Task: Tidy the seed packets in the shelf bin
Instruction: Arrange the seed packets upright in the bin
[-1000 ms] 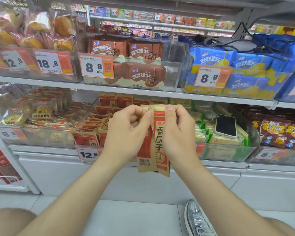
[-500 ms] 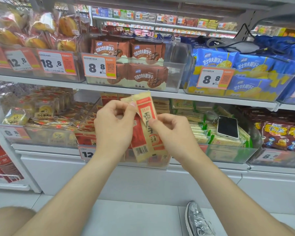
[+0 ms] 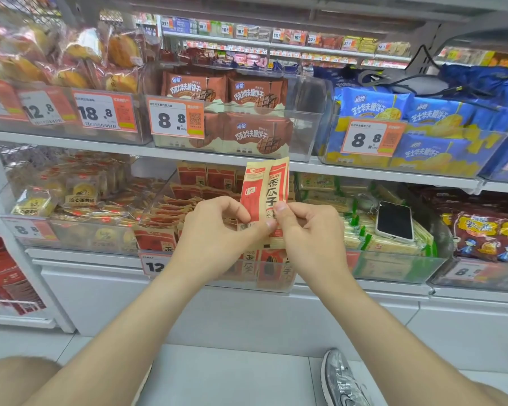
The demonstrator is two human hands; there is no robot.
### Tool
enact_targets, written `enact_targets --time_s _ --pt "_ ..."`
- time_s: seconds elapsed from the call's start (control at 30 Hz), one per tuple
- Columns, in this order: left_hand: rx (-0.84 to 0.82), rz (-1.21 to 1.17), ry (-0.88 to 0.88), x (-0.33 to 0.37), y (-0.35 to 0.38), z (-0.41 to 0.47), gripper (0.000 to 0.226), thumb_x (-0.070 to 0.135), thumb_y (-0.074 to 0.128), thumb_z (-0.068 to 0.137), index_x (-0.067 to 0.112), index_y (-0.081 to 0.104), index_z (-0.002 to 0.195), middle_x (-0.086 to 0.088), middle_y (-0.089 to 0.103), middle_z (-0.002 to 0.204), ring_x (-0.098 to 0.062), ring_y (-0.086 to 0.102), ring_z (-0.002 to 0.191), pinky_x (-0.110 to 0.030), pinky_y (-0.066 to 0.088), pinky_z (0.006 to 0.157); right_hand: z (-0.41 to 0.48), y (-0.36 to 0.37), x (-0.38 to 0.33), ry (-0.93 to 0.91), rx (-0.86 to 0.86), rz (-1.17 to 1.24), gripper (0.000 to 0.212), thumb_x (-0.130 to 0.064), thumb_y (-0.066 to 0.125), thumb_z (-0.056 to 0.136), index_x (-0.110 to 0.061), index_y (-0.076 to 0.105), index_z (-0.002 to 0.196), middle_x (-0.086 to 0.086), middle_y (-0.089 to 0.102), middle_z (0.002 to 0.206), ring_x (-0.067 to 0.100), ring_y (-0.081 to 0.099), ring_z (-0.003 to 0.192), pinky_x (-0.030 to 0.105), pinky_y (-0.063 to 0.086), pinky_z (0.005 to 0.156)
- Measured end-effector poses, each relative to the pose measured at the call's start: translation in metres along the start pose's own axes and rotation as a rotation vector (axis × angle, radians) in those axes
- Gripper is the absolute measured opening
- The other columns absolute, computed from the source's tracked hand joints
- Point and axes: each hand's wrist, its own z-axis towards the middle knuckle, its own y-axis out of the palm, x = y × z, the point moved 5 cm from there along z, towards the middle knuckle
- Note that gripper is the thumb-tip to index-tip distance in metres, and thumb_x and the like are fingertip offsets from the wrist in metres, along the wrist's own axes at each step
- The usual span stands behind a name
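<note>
Holding what looks like two packets (image 3: 266, 190) upright, just in front of the bin (image 3: 156, 206) and above its near edge, tops level with the shelf (image 3: 206, 157) overhead. Clamped low on the left by the left hand (image 3: 217, 230), thumb and forefinger closed beside the barcode. Clamped low on the right by the right hand (image 3: 308, 230), thumb pressed onto the printed face. Overlapped, not squared: back out on the left, front out on the right.

Most likely to go wrong at the slide-in. Gripped only at the bottom, so liable to fan apart or flop at the top upon release by either hand. Could snag on the shelf if lifted any higher on the way to the far row (image 3: 206, 175). Could land flat on the loose heap (image 3: 176, 209) at the left of the bin and add to the mess instead of standing. Could end up facing opposite ways without a flip first. Worth keeping clear of the phone (image 3: 394, 219) lying on the green packs to the right, easily knocked by a careless swing.
</note>
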Motion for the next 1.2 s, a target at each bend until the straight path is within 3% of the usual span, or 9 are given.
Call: enact_targets --time_s 0.13,0.27,0.37,0.63,0.77,0.83,0.9,1.03,1.2 --pt "-0.044 -0.026 0.017 0.006 -0.001 -0.001 0.04 0.052 0.09 0.08 0.018 0.072 0.087 0.016 0.081 0.088 -0.005 0.078 0.075 -0.039 0.067 0.074 -0.001 -0.003 -0.004 0.037 0.036 0.114 0.032 -0.037 0.063 0.107 -0.016 0.081 0.09 -0.009 0.08 0.076 0.007 0.074 0.072 0.036 0.06 0.067" --pt "-0.031 0.007 0.048 0.008 -0.002 0.0 0.031 0.048 0.089 0.083 0.021 0.075 0.081 0.017 0.08 0.087 -0.006 0.076 0.073 -0.036 0.065 0.072 -0.003 0.007 -0.001 0.082 -0.061 0.157 0.03 -0.053 0.061 0.103 -0.023 0.062 0.101 -0.003 0.08 0.08 0.023 0.076 0.076 0.055 0.061 0.074" --pt "-0.016 0.023 0.07 0.007 0.0 0.001 0.019 0.036 0.085 0.083 0.021 0.075 0.076 0.018 0.079 0.08 0.002 0.071 0.067 -0.025 0.057 0.067 -0.005 0.013 -0.001 0.015 -0.118 0.055 0.033 -0.068 0.049 0.097 -0.036 0.052 0.103 -0.008 0.079 0.09 0.022 0.075 0.086 0.055 0.061 0.078" --pt "-0.171 0.041 0.134 0.009 -0.002 0.004 0.015 0.026 0.077 0.098 0.023 0.083 0.084 0.015 0.081 0.084 -0.004 0.078 0.085 -0.031 0.066 0.079 -0.001 0.003 -0.003 0.03 -0.143 0.018 0.021 -0.041 0.047 0.112 -0.022 0.055 0.111 -0.011 0.071 0.1 0.012 0.07 0.093 0.05 0.061 0.079" --pt "-0.19 0.045 0.163 0.008 -0.003 0.004 0.013 0.027 0.076 0.1 0.025 0.084 0.089 0.016 0.082 0.088 -0.002 0.078 0.085 -0.027 0.065 0.076 -0.003 0.006 0.0 0.162 -0.206 0.169 0.02 -0.038 0.045 0.114 -0.021 0.054 0.11 0.004 0.073 0.108 0.024 0.077 0.088 0.037 0.061 0.055" --pt "-0.158 0.029 0.162 0.008 -0.004 0.004 0.013 0.027 0.074 0.101 0.023 0.082 0.092 0.014 0.081 0.092 0.005 0.074 0.075 -0.017 0.059 0.062 -0.003 0.005 -0.003 0.178 -0.23 0.264 0.024 -0.036 0.04 0.116 -0.019 0.057 0.113 0.01 0.075 0.107 0.025 0.079 0.08 0.03 0.056 0.049" --pt "-0.142 -0.049 0.092 0.004 -0.004 0.006 0.013 0.028 0.07 0.104 0.02 0.077 0.097 0.008 0.081 0.097 0.006 0.07 0.068 -0.01 0.052 0.053 -0.003 0.004 -0.008 0.116 -0.258 0.312 0.027 -0.033 0.039 0.116 -0.02 0.064 0.121 0.008 0.078 0.103 0.026 0.079 0.08 0.032 0.057 0.053" --pt "-0.199 -0.303 -0.032 -0.008 0.003 0.006 0.039 0.059 0.07 0.098 0.02 0.072 0.106 -0.003 0.08 0.108 -0.02 0.077 0.107 -0.047 0.062 0.099 -0.004 0.004 -0.01 0.015 -0.29 0.3 0.026 -0.024 0.059 0.11 -0.027 0.071 0.133 0.001 0.081 0.104 0.024 0.079 0.095 0.051 0.067 0.074" --pt "-0.166 -0.25 -0.01 -0.005 0.001 0.001 0.05 0.056 0.076 0.09 0.011 0.066 0.11 0.005 0.082 0.098 -0.01 0.079 0.093 -0.026 0.06 0.078 -0.006 0.006 -0.007 0.049 -0.364 0.335 0.03 -0.013 0.065 0.106 -0.027 0.075 0.131 0.002 0.083 0.107 0.021 0.079 0.102 0.048 0.066 0.086"
